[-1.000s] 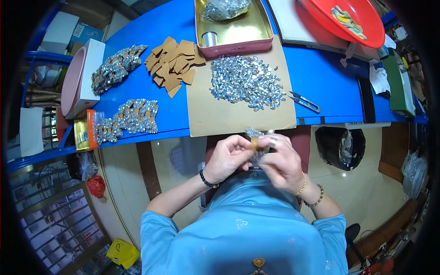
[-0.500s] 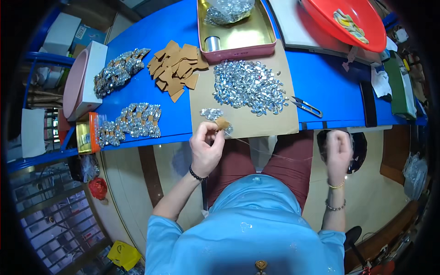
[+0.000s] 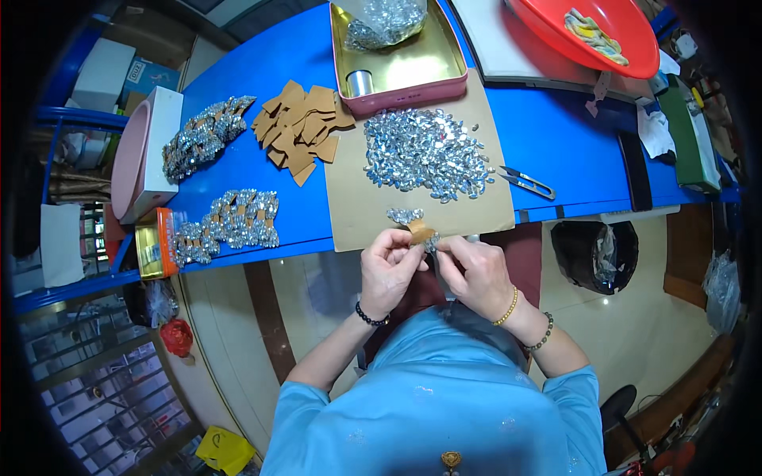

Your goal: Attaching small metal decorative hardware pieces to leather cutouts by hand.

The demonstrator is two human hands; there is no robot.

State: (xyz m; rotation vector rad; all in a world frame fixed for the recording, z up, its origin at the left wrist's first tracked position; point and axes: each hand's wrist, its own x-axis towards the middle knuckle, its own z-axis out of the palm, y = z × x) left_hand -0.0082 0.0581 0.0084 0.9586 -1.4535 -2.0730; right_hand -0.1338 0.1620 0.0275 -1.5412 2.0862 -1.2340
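My left hand [image 3: 390,270] pinches a small tan leather-like patch [image 3: 420,231] with clusters of silvery rhinestones sewn at its ends. Held over the near edge of the brown cardboard sheet [image 3: 357,214], the patch is partly covered by my fingers. Close against its right end, the thumb and fingers of my right hand [image 3: 479,274] are pressed together; what they grip is too small to make out. Beyond both hands lies a pile of loose clear rhinestones [image 3: 429,152]. Thread snips [image 3: 527,182] rest to the right of that pile.
Bare tan patches [image 3: 300,127] lie heaped at the left, beside rhinestone-covered pieces [image 3: 238,218] and a stacked bundle of them [image 3: 205,136]. A pink-rimmed tin [image 3: 405,95] holds a thread spool [image 3: 359,83] and a bag of stones. A red basin [image 3: 548,28] stands far right.
My right hand has come in from far out at the right, where a thread stretched to it, to the patch. My left hand and the patch have shifted right and slightly nearer.
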